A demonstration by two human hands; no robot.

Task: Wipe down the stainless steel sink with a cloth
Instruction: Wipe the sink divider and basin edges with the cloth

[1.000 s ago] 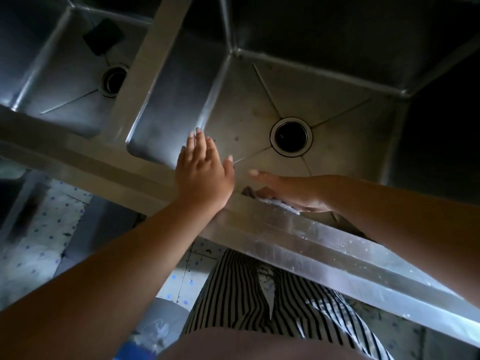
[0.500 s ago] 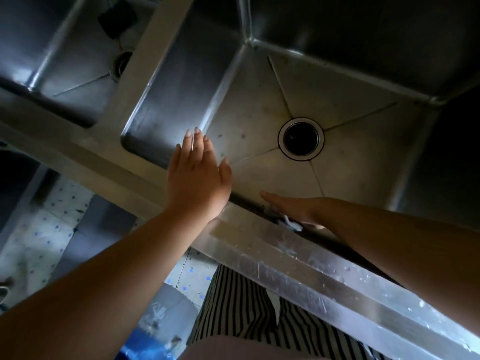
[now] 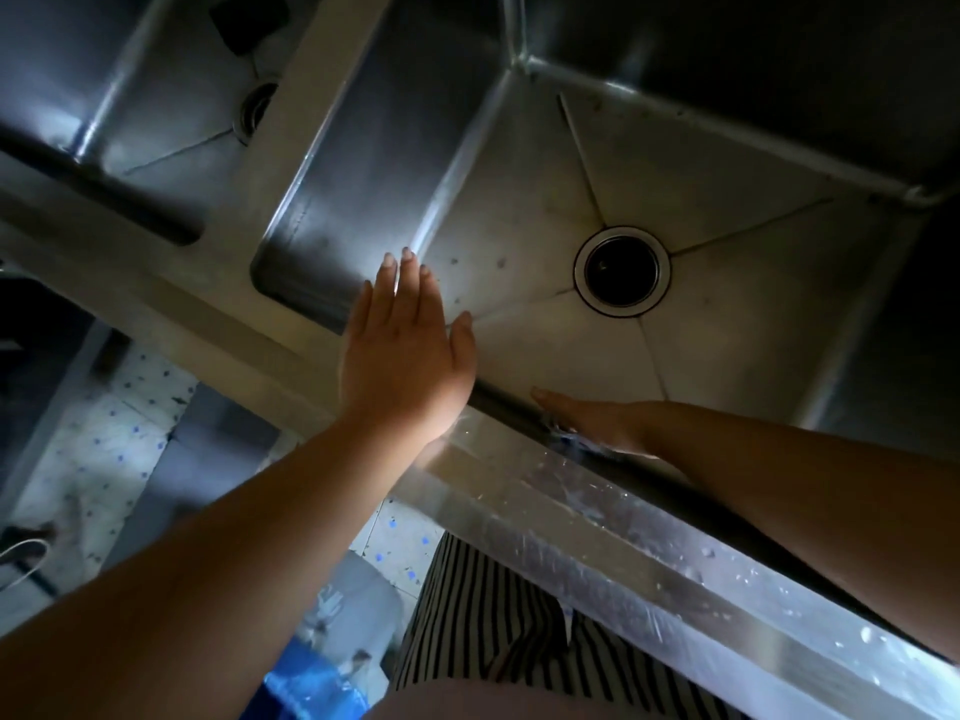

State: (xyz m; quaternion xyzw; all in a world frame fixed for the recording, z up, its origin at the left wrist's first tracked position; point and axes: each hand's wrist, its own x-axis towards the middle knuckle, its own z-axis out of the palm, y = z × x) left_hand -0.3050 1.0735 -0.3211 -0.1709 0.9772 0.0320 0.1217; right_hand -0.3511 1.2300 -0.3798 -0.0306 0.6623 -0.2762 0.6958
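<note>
A person leans over a double-basin stainless steel sink (image 3: 519, 163), seen from a head-worn camera looking straight down. The left hand (image 3: 405, 356) lies flat on the sink's front rim near the centre of the frame, fingers straight and together, thumb spread toward three o'clock, gripping nothing. The fingertips reach past the rim's inner edge over the near left corner of the larger basin.

The right hand (image 3: 597, 423), at about four o'clock from the left hand, reaches down inside the larger basin against its near wall, just below the rim. Its fingers look extended and point toward nine o'clock. A small pale, wet-looking scrap of cloth (image 3: 566, 436) shows at the hand's lower edge, pressed between palm and steel; most of it is hidden, so whether the fingers curl round it cannot be told.

A round dark drain opening with a bright metal ring (image 3: 622, 271) sits in the basin floor at one o'clock from the left hand, with crease lines running out from it to the corners. The wet, streaked front rim (image 3: 597, 517) carries water droplets toward five o'clock.

At eleven o'clock, beyond a steel divider (image 3: 311, 96), lies the smaller second basin (image 3: 171, 111), holding a second drain (image 3: 254, 109) and a dark square object (image 3: 249, 15) near the top edge. Below the rim, black-and-white striped clothing (image 3: 493, 626) and a pale tiled floor with blue dots (image 3: 130, 433) are visible.
</note>
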